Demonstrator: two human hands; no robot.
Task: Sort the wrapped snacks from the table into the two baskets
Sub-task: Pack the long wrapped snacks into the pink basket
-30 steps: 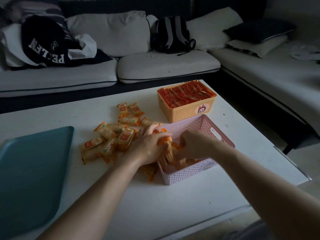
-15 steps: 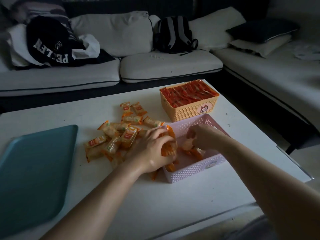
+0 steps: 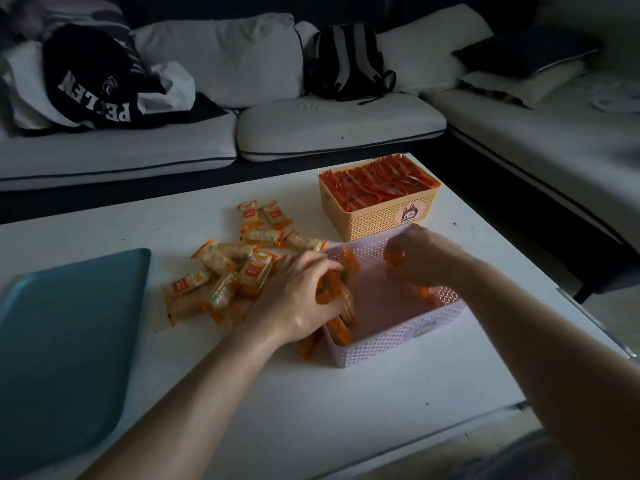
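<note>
A pile of yellow-and-orange wrapped snacks (image 3: 221,275) lies on the white table (image 3: 311,403). A pink basket (image 3: 394,344) stands right of the pile. My left hand (image 3: 304,299) presses a row of the snacks upright against the basket's left wall, fingers curled on them. Over the basket's far right corner, my right hand (image 3: 422,258) is closed on one wrapped snack. Another snack (image 3: 427,294) lies inside by the right wall. Behind stands an orange basket (image 3: 384,220) full of red wrapped snacks (image 3: 377,183).
A teal tray (image 3: 65,344) lies at the table's left. A sofa runs along the back with a dark garment (image 3: 93,84) and a backpack (image 3: 346,60). The table's right edge (image 3: 588,327) drops to the floor beside the baskets.
My right hand has moved from the basket's middle to its far right corner with a snack. My left hand has stayed on the snacks at the left wall.
</note>
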